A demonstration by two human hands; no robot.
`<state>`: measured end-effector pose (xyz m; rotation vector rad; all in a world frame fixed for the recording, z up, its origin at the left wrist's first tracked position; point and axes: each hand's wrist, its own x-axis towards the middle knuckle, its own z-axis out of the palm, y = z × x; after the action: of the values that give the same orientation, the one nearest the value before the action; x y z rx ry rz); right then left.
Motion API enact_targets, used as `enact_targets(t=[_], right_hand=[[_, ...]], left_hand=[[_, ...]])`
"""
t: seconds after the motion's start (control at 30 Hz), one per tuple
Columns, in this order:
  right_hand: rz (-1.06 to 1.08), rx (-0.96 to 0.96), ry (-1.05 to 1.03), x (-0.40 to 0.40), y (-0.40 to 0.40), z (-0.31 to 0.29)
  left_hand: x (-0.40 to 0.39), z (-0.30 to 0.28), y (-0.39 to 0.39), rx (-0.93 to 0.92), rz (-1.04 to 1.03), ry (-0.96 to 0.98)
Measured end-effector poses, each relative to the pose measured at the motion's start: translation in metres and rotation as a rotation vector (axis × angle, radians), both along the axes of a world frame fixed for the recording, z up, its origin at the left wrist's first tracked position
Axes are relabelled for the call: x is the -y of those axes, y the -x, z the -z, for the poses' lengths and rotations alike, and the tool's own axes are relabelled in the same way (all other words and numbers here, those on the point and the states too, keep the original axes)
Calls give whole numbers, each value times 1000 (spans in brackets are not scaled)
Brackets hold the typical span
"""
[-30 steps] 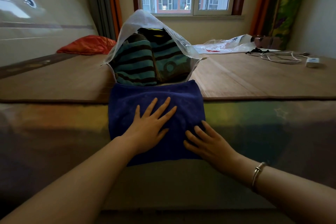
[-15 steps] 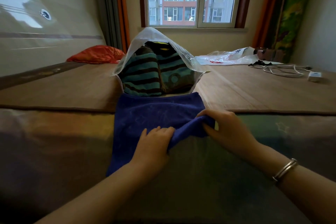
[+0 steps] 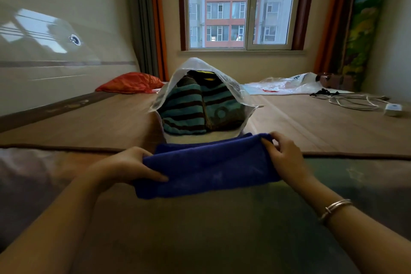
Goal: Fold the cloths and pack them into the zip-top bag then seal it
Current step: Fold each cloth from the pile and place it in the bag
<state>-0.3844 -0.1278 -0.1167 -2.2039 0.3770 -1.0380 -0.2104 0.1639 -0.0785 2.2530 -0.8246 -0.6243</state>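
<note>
On the bed [image 3: 311,122] stands an open zip-top bag [image 3: 195,69] holding striped cloths [image 3: 184,109]. Left hand [image 3: 124,167] and right hand [image 3: 282,153] each grip an end of the blue cloth [image 3: 211,167], apparently folded.

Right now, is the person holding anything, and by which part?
Yes: the folded blue cloth. The left hand grips its left end, the right hand its right end, just before the open zip-top bag.

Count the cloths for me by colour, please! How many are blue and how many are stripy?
Blue cloth: 1, the folded blue cloth, held at its ends by the left hand and the right hand.
Teal and brown striped cloths: 2, one striped cloth and another striped cloth beside it, inside the open zip-top bag.
Total: 3 cloths.
</note>
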Motion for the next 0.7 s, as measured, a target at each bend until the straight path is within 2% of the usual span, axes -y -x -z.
enact_targets(t=[0.07,0.13,0.27,0.3,0.37,0.47,0.6,0.7], right_hand=[[61,-80,55,5,-10,9],[112,-121,72,7,-21,13],[247,-58,171,13,-35,13],[274,-51,199,15,-39,12],[319,-56,260,17,-50,8],[378,-146,346,19,-69,9],[501,-441,349,20,-79,16],[548,-528,238,21,-74,13]], left_hand=[[1,10,-6,-65,-41,0],[7,18,-10,-88,-100,81],[22,23,-18,-223,-363,514],[26,25,-21,-212,-417,569],[33,36,-28,-143,-499,553],[37,60,-36,-74,-558,388],[47,68,-39,-120,-673,310],[47,58,-32,-229,-646,317]])
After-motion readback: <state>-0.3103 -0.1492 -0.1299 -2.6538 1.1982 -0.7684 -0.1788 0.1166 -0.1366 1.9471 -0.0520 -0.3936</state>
